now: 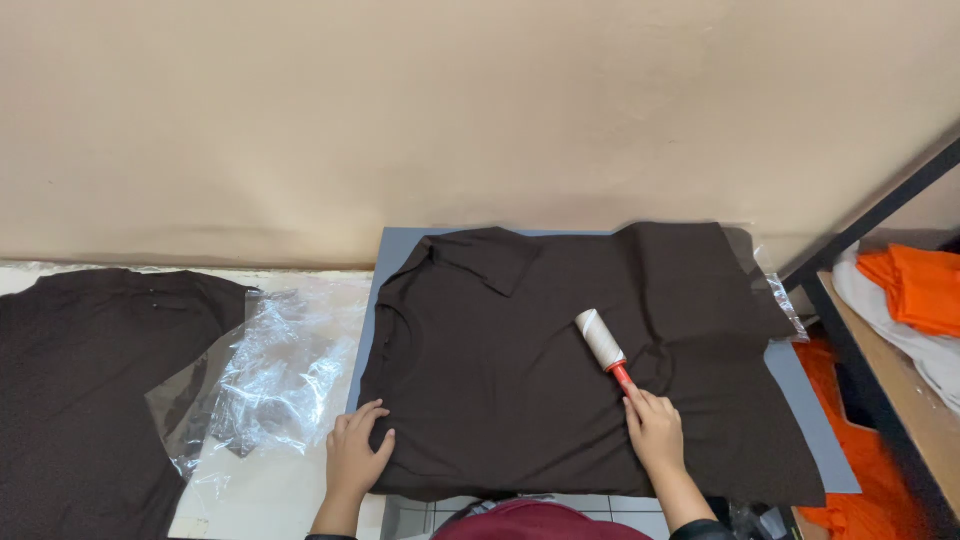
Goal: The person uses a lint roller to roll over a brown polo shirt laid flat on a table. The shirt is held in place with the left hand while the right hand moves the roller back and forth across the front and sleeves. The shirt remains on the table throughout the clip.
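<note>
A dark brown T-shirt (520, 360) lies flat on a grey board (800, 390), collar to the left. My right hand (655, 432) grips the red handle of a lint roller (601, 340); its white roll rests on the shirt's middle. My left hand (358, 455) lies flat on the shirt's lower left edge, fingers spread, holding nothing.
Crumpled clear plastic bags (270, 375) lie left of the board. More dark brown garments (80, 380) are piled at far left. A metal shelf (880, 370) at right carries orange (920, 285) and white folded clothes. A beige wall runs behind.
</note>
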